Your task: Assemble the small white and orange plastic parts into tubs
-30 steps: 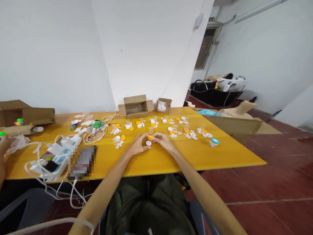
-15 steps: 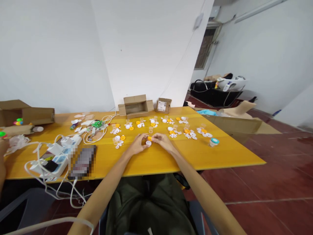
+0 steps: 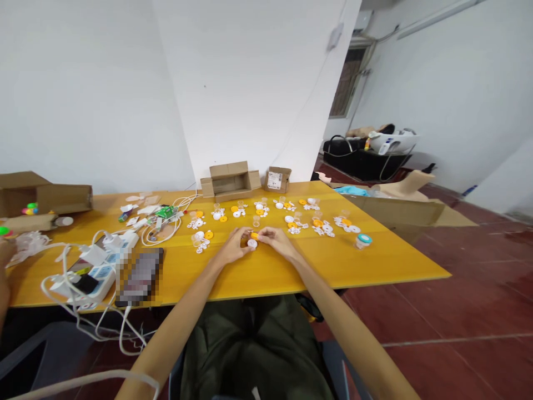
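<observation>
Both my hands rest together on the yellow table (image 3: 291, 272) near its middle. My left hand (image 3: 234, 248) and my right hand (image 3: 276, 241) pinch a small orange piece (image 3: 254, 236) between their fingertips. A small white round cap (image 3: 252, 243) lies on the table just under the fingers. Behind the hands, a row of little groups of orange and white plastic parts (image 3: 293, 226) runs across the table. A small clear vial (image 3: 256, 220) stands just beyond my fingers.
A teal-lidded cup (image 3: 363, 240) stands to the right. Open cardboard boxes (image 3: 230, 180) sit at the back edge. A power strip with white cables (image 3: 95, 266) and a dark phone (image 3: 141, 275) lie at the left. Another person's hand (image 3: 5, 253) shows at the far left.
The hands have stayed in the same place, with only slight finger movement on the orange piece. The view has shifted a little.
</observation>
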`<move>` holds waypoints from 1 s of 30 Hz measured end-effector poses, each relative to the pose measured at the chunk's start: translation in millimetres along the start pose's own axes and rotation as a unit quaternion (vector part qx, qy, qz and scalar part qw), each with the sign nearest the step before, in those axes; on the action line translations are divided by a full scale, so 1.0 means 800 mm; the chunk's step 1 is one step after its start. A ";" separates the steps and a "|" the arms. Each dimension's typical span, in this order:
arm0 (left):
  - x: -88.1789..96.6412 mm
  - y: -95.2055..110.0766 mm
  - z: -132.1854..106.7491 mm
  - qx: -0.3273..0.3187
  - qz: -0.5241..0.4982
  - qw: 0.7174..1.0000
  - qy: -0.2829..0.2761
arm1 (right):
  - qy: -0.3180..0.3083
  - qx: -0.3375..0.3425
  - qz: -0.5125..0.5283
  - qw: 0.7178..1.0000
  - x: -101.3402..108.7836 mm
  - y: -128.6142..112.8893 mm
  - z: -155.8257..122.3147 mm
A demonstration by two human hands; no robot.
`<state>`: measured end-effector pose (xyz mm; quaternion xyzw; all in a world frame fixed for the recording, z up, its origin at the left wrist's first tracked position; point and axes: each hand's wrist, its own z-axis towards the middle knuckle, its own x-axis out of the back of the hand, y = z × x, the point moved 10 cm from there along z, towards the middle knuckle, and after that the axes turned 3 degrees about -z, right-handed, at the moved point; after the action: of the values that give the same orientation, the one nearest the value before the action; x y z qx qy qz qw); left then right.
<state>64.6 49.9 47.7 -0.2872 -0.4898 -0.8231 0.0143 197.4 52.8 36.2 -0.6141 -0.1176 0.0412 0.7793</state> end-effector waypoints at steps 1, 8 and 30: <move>0.000 0.000 0.000 0.000 0.003 1.000 -0.001 | -0.001 0.001 -0.001 1.000 0.000 0.000 0.000; -0.001 0.001 0.000 -0.007 0.010 1.000 -0.007 | 0.000 0.001 -0.003 1.000 0.000 0.002 0.002; -0.003 0.000 0.001 0.000 0.009 1.000 -0.007 | -0.001 0.027 -0.019 0.999 -0.002 -0.002 0.000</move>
<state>67.2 49.8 47.0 -0.2974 -0.4874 -0.8208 0.0182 195.9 52.3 37.2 -0.5901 -0.1285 0.0299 0.7965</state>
